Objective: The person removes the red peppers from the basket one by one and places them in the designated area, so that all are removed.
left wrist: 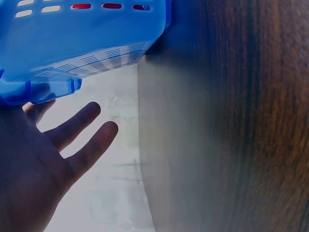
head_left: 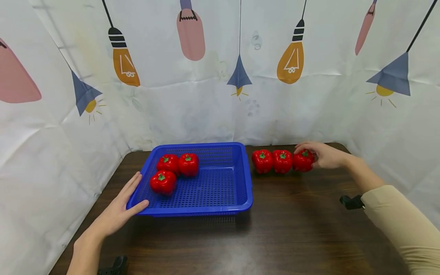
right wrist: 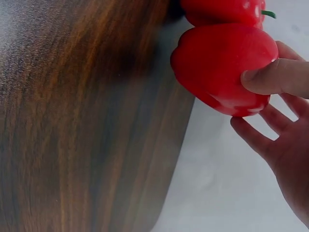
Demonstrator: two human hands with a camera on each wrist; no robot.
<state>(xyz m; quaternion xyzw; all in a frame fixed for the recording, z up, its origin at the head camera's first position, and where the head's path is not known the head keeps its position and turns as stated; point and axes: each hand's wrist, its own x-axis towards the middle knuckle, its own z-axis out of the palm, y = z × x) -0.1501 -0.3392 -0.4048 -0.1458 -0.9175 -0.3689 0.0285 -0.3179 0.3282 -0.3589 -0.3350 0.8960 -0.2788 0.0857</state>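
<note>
My right hand (head_left: pixel 328 154) holds a red bell pepper (head_left: pixel 303 160) by its upper part, the thumb on the near side and the fingers behind. In the right wrist view that pepper (right wrist: pixel 222 67) touches its neighbour (right wrist: pixel 222 9). Two more bell peppers, a middle one (head_left: pixel 282 161) and a left one (head_left: pixel 262 160), complete the row on the table. With fingers spread and fairly straight, my left hand (head_left: pixel 115 212) rests against the left rim of a blue plastic basket (head_left: pixel 209 210). Three red bell peppers (head_left: pixel 163 182) sit in the basket's left part.
The dark wooden table (head_left: pixel 292 225) meets a white printed curtain (head_left: pixel 192 110) at the back and sides. A black strap end (head_left: pixel 351 202) sticks out from the right wrist, and a black wrist device (head_left: pixel 115 267) shows at the left wrist.
</note>
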